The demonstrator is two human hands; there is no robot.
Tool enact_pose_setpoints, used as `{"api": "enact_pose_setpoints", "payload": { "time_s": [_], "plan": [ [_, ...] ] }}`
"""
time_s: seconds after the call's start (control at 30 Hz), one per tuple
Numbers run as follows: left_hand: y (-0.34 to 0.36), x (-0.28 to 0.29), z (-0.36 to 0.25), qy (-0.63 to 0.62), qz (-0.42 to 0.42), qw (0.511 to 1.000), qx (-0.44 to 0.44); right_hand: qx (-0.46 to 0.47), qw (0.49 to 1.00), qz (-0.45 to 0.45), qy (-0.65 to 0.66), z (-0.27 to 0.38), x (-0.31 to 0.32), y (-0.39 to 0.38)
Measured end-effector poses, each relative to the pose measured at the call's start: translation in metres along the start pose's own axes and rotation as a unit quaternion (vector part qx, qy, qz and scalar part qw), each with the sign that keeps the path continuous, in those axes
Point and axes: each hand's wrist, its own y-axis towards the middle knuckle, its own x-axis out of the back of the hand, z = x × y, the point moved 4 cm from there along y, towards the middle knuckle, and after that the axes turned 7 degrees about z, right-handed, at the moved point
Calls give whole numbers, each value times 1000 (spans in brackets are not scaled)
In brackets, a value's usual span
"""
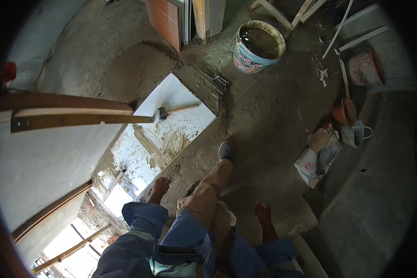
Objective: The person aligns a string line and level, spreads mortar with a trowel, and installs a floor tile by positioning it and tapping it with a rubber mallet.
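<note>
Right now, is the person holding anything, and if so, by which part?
Nothing that I can see: the left hand and right hand both look empty. The mallet lies on the white slab, apart from both.

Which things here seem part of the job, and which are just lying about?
Probably part of the job:
- white slab
- mallet lying on it
- smeared paste
- blue bucket of liquid

Probably just lying about:
- torn bag
- orange bucket
- pink bucket

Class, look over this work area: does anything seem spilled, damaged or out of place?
Yes: brownish paste is smeared unevenly across the white slab, marring its pale surface. At right, a crumpled bag gapes open, apparently torn.
</note>
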Motion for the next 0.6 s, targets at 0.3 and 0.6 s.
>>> {"api": "enact_pose_setpoints", "payload": {
  "time_s": [0.3,0.6],
  "plan": [
    [48,-148,-213,-236,50,970,-24,34,994,-1,-108,51,118,129],
    [48,-220,-366,-191,27,976,-106,199,934,126,-268,227,144,284]
  ]
}}
